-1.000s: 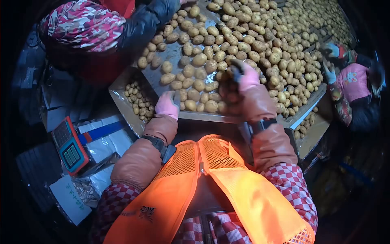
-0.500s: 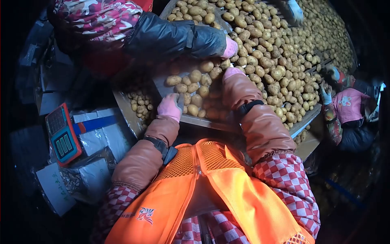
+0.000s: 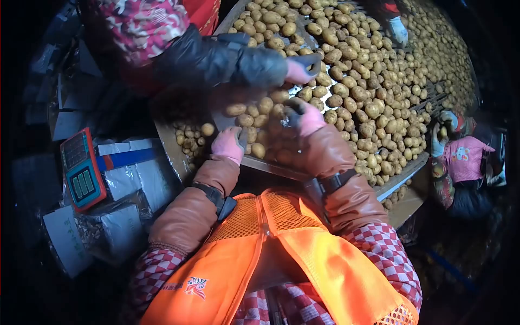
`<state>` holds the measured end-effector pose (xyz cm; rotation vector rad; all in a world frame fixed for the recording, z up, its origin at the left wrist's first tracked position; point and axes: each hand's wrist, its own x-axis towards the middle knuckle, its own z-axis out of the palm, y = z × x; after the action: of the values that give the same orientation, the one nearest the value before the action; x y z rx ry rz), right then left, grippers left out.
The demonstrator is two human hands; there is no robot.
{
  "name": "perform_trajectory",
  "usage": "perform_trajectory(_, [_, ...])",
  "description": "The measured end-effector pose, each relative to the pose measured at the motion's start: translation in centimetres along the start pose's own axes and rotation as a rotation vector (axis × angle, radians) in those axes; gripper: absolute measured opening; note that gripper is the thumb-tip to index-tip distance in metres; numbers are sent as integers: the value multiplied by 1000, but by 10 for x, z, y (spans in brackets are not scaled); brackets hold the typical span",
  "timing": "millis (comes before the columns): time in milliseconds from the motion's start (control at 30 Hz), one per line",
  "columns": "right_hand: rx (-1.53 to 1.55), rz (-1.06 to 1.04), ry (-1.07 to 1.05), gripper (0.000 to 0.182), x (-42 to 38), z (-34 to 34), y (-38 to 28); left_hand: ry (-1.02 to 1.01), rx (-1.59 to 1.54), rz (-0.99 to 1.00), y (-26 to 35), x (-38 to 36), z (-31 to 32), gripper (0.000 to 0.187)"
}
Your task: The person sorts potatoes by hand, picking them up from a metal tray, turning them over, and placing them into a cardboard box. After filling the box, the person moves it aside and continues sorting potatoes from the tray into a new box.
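Note:
My left hand [image 3: 228,144], in a pink glove with grey fingers, is at the near left edge of the sorting surface [image 3: 273,167], beside several potatoes [image 3: 258,120]. Its fingers look loosely apart, partly hidden by the glove's back. My right hand [image 3: 307,116], gloved alike, hovers over the potatoes at the foot of the big heap; its grey fingers are spread and slightly blurred, with no potato visible in them. A single potato [image 3: 207,129] lies left of my left hand, above smaller potatoes [image 3: 189,142] in a bin.
Across from me a co-worker's gloved hand [image 3: 301,70] reaches over the potatoes. Another gloved hand [image 3: 398,31] is at the far side, and a person in pink [image 3: 463,157] works at the right. A scale [image 3: 83,169] and wrapped boxes [image 3: 122,184] stand on the left.
My right hand has drawn back from the heap, turning its grey fingers left. My left hand has barely moved. One potato now shows left of it, and fewer lie between my hands.

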<state>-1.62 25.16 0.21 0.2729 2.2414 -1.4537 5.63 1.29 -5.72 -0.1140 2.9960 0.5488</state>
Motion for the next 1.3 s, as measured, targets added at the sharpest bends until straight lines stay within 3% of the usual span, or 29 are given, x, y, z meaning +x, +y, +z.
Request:
perform_trajectory(67, [-415, 8, 259, 31, 3, -27, 0, 3, -33, -1, -4, 1, 4, 28])
perform_trajectory(100, [-380, 25, 276, 31, 11, -41, 13, 4, -50, -1, -4, 1, 6, 28])
perform_trajectory(133, [-586, 25, 350, 30, 12, -51, 2, -24, -52, -18, 0, 2, 0, 29])
perform_trajectory(167, [-467, -2, 265, 35, 28, -66, 23, -31, -52, -26, 1, 4, -2, 29])
perform_trajectory(333, [-785, 122, 274, 39, 64, -56, -37, -41, -45, -41, 3, 2, -3, 30])
perform_trajectory(433, [-984, 199, 162, 39, 119, -41, -15, 0, -45, -14, 1, 1, 1, 31])
perform_trajectory(633, [-663, 184, 270, 47, 118, -68, -4, 23, -91, -34, 3, 1, -2, 29])
perform_trajectory(667, [-557, 51, 402, 49, 92, -61, -14, 12, -84, -43, 2, 2, -1, 29])
perform_trajectory(700, [-472, 102, 431, 52, 61, -58, -32, -2, -76, -53, 0, 3, 1, 29])
perform_trajectory(800, [-36, -121, 99, 57, 24, -16, -25, -31, -87, -52, 5, 3, -4, 25])
perform_trajectory(833, [61, -323, 9, 58, 30, 8, -2, -34, -93, -47, 6, 4, -7, 23])
perform_trajectory(900, [93, -440, -95, 56, 12, 33, -23, -54, -35, -28, 0, 1, -3, 20])
perform_trajectory(1000, [-207, -593, 57, 54, 6, 23, -5, -16, -38, -14, 6, 1, -8, 25])
perform_trajectory(1100, [-892, -606, 389, 54, -24, 5, 27, 15, -76, 1, 0, 1, 0, 26])
perform_trajectory(1167, [-928, -683, 357, 40, -28, -18, 69, 1, -66, -13, 4, 2, -3, 28])
perform_trajectory(1233, [-846, -508, 261, 31, -36, -42, 58, -19, -54, -34, 6, 0, -5, 29])
perform_trajectory(1267, [-855, -308, 209, 25, -32, -46, 43, -25, -53, -41, 6, -1, -6, 29])
perform_trajectory(1300, [-799, -300, 232, 26, -25, -50, 28, -29, -52, -45, 8, 0, -6, 29])
